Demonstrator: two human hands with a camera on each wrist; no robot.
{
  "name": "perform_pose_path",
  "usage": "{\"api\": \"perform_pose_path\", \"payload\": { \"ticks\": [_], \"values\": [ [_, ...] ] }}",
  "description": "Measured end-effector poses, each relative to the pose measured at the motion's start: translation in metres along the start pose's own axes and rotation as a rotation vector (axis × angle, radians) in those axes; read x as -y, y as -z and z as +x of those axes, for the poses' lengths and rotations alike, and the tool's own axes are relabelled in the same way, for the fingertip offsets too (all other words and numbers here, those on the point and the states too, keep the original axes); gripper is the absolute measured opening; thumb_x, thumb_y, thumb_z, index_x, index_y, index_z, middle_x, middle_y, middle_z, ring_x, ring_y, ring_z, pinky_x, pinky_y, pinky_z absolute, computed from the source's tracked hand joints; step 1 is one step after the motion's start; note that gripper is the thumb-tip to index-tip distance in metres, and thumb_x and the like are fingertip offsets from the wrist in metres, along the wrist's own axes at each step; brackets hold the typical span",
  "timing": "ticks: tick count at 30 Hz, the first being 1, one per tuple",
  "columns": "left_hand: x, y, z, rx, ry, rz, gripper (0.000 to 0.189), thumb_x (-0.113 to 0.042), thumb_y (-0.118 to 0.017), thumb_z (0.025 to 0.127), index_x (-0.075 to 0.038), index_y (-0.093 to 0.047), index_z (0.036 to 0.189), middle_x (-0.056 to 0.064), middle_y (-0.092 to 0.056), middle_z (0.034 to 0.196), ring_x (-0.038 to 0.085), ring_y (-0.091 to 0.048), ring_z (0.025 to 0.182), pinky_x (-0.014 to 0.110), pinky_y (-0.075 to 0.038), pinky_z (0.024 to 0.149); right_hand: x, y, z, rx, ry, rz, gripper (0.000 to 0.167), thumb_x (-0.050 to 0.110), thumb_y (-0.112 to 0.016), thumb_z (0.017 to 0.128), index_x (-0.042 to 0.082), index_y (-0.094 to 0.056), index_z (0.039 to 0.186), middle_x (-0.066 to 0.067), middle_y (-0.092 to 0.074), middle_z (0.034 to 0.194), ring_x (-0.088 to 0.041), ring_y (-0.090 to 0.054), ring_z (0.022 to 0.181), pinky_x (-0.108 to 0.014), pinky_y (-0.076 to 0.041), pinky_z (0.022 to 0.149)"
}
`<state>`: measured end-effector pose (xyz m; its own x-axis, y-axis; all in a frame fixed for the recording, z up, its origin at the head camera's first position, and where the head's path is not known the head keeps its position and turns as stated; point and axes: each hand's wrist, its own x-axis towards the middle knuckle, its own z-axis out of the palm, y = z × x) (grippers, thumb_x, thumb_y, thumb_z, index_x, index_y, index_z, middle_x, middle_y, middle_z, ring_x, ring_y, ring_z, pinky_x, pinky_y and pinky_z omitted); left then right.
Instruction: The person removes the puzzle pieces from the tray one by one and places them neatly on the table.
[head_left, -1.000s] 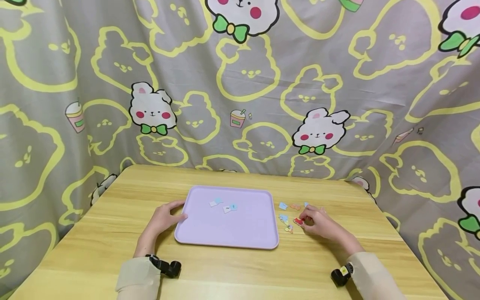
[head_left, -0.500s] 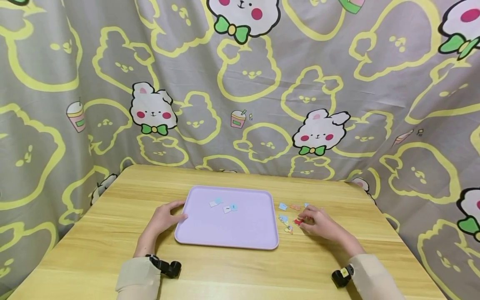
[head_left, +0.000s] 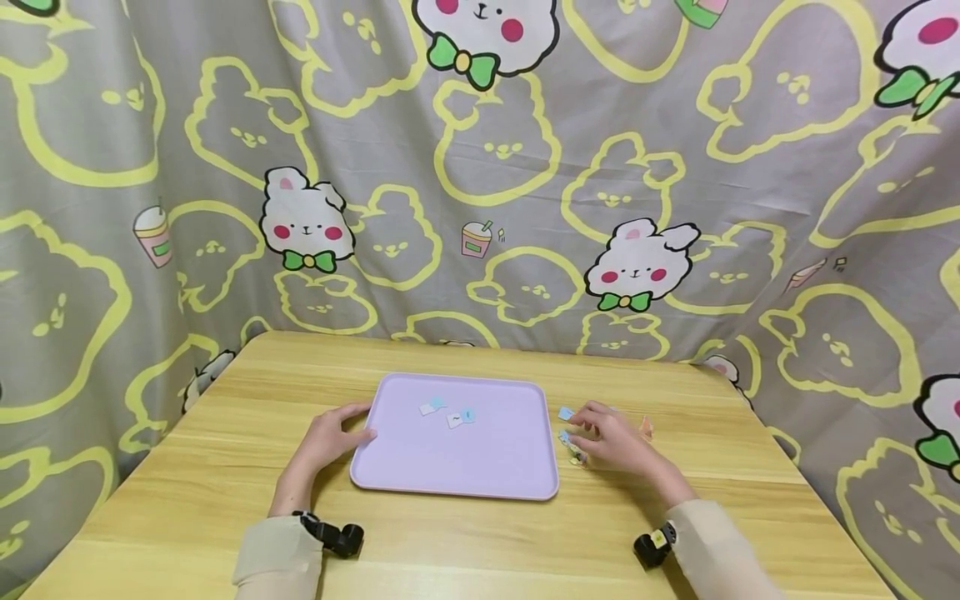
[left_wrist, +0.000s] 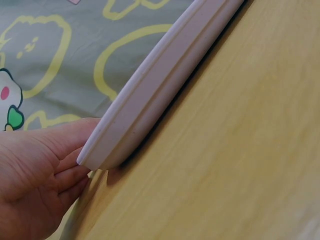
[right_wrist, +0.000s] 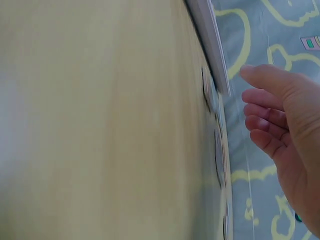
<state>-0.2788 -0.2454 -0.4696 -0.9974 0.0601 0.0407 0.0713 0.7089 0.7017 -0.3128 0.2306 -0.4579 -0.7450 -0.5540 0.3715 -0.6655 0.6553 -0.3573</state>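
Left hand (head_left: 327,437): grip holding the lilac tray (head_left: 465,467) by its left edge. Right hand (head_left: 618,442): grip fairly wide, fingers loosely bent, near the small blue pieces (head_left: 566,413) on the bench (head_left: 480,550), just off the tray's right edge. White-and-blue pieces (head_left: 454,420) sit toward the tray's far left corner.

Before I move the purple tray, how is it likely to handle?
The purple tray will probably stay stiff: its outer wall looks straight, without sagging. It seems unlikely to tip, being broad and low on the table. The white-and-blue pieces look thin and loose, so they may slide if it tilts.
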Motion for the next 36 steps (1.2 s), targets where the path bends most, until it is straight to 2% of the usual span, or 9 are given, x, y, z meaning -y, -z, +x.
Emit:
{"api": "perform_pose_path", "payload": {
  "ticks": [5,12,20,27,36],
  "values": [
    [0.001,-0.001,0.001,-0.003,0.001,0.000,0.055,-0.024,-0.070,0.090,-0.005,-0.054,0.139,0.025,-0.050,0.144,0.050,-0.038,0.137,0.063,-0.033,0.113,0.011,-0.012,0.016,-0.014,0.013,0.021,0.025,0.014,-0.073,0.086,0.000,-0.071,0.106,-0.007,-0.064,0.097,-0.019,-0.061,0.083,-0.025,-0.056,0.068],
    [0.002,-0.002,0.001,-0.005,0.010,-0.013,0.055,-0.025,-0.070,0.090,-0.005,-0.054,0.139,0.024,-0.050,0.145,0.049,-0.038,0.138,0.062,-0.032,0.114,0.032,-0.031,0.041,-0.015,-0.048,0.043,0.027,0.021,-0.073,0.087,0.002,-0.071,0.106,-0.006,-0.063,0.097,-0.016,-0.060,0.085,-0.022,-0.053,0.068],
    [0.000,-0.001,0.001,-0.014,0.008,-0.016,0.054,-0.022,-0.070,0.090,-0.005,-0.055,0.139,0.024,-0.050,0.145,0.049,-0.039,0.137,0.062,-0.033,0.114,0.056,-0.051,0.065,-0.029,-0.077,0.056,0.030,0.022,-0.075,0.085,-0.001,-0.070,0.103,-0.009,-0.061,0.095,-0.018,-0.058,0.086,-0.025,-0.053,0.072],
    [0.001,0.000,0.001,-0.021,-0.003,-0.023,0.054,-0.020,-0.070,0.090,-0.005,-0.055,0.138,0.024,-0.050,0.144,0.049,-0.039,0.137,0.062,-0.032,0.114,0.076,-0.066,0.082,0.000,-0.131,0.047,0.032,0.024,-0.075,0.085,-0.002,-0.070,0.102,-0.009,-0.063,0.097,-0.018,-0.058,0.090,-0.034,-0.055,0.081],
    [0.004,-0.002,0.002,-0.027,0.004,-0.031,0.053,-0.021,-0.071,0.089,-0.006,-0.056,0.138,0.023,-0.051,0.145,0.048,-0.039,0.138,0.062,-0.032,0.115,0.093,-0.082,0.099,0.075,-0.153,0.012,0.038,0.027,-0.075,0.086,-0.007,-0.069,0.103,-0.013,-0.063,0.101,-0.028,-0.061,0.099,-0.042,-0.055,0.091]
  ]
}}
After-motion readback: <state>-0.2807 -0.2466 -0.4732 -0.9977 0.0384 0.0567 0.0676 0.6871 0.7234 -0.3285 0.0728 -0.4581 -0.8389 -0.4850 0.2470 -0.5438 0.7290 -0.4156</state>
